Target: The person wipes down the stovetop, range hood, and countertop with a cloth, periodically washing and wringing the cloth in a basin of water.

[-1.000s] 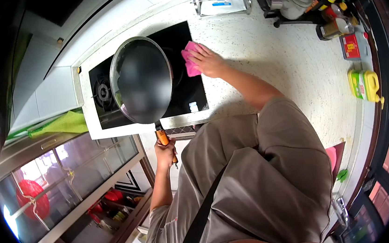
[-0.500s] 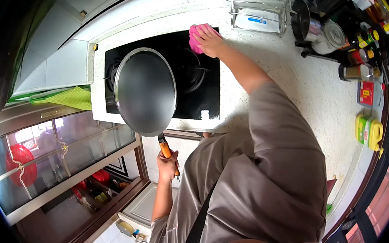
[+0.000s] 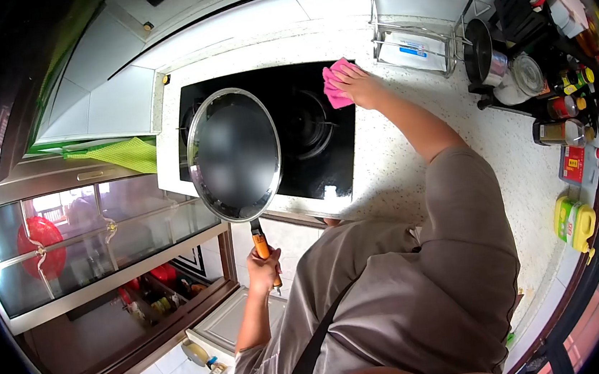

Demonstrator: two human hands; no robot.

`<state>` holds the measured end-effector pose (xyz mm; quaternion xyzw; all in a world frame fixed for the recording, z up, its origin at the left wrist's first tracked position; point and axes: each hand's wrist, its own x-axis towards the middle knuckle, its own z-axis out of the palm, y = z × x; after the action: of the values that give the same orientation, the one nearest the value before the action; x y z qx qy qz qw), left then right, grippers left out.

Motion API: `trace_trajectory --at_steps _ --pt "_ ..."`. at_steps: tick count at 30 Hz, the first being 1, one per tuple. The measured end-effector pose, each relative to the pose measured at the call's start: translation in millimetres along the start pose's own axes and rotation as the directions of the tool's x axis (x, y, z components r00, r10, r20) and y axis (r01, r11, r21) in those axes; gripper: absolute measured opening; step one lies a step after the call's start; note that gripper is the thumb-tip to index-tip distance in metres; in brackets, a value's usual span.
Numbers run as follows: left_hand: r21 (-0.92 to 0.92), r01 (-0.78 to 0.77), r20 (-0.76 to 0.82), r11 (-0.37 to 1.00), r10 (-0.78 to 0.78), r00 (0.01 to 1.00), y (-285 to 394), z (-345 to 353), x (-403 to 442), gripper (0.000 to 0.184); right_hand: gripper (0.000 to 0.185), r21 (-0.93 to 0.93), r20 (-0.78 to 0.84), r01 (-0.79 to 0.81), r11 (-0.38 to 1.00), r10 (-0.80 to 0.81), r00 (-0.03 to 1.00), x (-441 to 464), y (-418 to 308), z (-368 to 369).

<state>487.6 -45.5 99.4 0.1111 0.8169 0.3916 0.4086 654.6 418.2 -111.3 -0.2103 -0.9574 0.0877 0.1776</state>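
Note:
My left hand [image 3: 262, 264] is wrapped round the orange and black handle of a frying pan [image 3: 235, 157], held up over the left part of a black gas hob [image 3: 334, 169]. The pan has a dark inside and a shiny rim, and it hides much of the left burner. Under my right hand [image 3: 356, 84] is a pink cloth [image 3: 335, 84], pressed on the hob's back right corner. The right burner [image 3: 304, 125] shows between the pan and the cloth.
A wire rack [image 3: 413, 52] stands behind the counter [image 3: 444, 112]. Jars and bottles line the right side, with a yellow jug [image 3: 575, 223] nearer me. A green cloth [image 3: 120, 155] lies left of the hob. An open drawer [image 3: 158, 294] is at lower left.
My right hand has moved with the pink cloth from the hob's right side up to its back right corner. My left hand still holds the pan, and the view has shifted.

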Motion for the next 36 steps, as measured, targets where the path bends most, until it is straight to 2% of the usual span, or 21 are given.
trace_trajectory --at_steps 5,7,9,12,14,15,17,18,23,25,27,31,32,33,36 --pt "0.025 -0.014 0.008 1.000 0.014 1.000 8 5 -3 0.016 0.047 -0.038 0.051 0.054 0.998 -0.052 0.997 51 1 4" --pt "0.047 -0.006 -0.002 0.999 0.006 1.000 15 7 -8 0.016 0.046 -0.128 0.176 0.122 0.984 -0.098 0.979 75 -1 6" --pt "0.063 -0.004 -0.015 0.998 0.005 1.000 16 12 -6 0.016 0.044 -0.096 0.058 0.156 0.983 -0.151 0.987 97 6 43" --pt "0.033 -0.006 0.003 0.999 0.006 1.000 14 14 -3 0.016 0.041 -0.036 0.126 0.114 0.993 -0.109 0.986 132 -8 26" --pt "0.026 0.004 -0.009 1.000 -0.003 1.000 17 18 -5 0.016 0.046 0.017 0.398 -0.045 0.999 0.035 0.917 147 -20 5" --pt "0.022 0.011 -0.015 1.000 -0.010 1.000 19 20 -4 0.016 0.046 0.012 0.399 -0.046 0.999 0.037 0.916 151 -22 9" --pt "0.036 0.017 -0.016 0.999 -0.017 1.000 21 21 0 0.016 0.045 0.118 0.287 -0.233 0.965 0.191 0.939 152 -24 36" --pt "0.052 0.015 -0.006 0.999 -0.015 1.000 23 21 1 0.017 0.043 0.103 0.196 -0.225 0.969 0.202 0.960 145 -28 37" --pt "0.009 -0.013 0.025 1.000 0.012 1.000 12 19 4 0.017 0.043 0.043 0.107 -0.162 0.986 0.157 0.982 84 -13 18" --pt "0.023 -0.016 0.040 1.000 0.015 0.999 13 21 5 0.017 0.045 0.116 -0.011 -0.209 0.971 0.212 0.977 56 -5 13" --pt "0.041 -0.008 0.045 0.999 0.006 0.999 11 21 5 0.016 0.049 0.093 -0.048 -0.337 0.937 0.342 0.938 29 -5 2" --pt "0.038 -0.054 0.085 0.998 0.051 0.995 5 17 12 0.016 0.056 0.129 0.003 -0.379 0.916 0.382 0.924 -3 -28 -2" --pt "0.047 -0.058 0.095 0.997 0.053 0.994 5 16 15 0.016 0.050 -0.044 -0.124 -0.232 0.972 0.225 0.966 -12 -23 21" --pt "0.057 -0.058 0.104 0.997 0.052 0.993 5 14 15 0.015 0.050 -0.042 -0.113 -0.241 0.970 0.235 0.965 -24 -32 17" --pt "0.055 -0.079 0.137 0.995 0.071 0.988 5 12 17 0.014 0.049 0.153 0.027 -0.146 0.977 0.144 0.989 -53 -60 -4"
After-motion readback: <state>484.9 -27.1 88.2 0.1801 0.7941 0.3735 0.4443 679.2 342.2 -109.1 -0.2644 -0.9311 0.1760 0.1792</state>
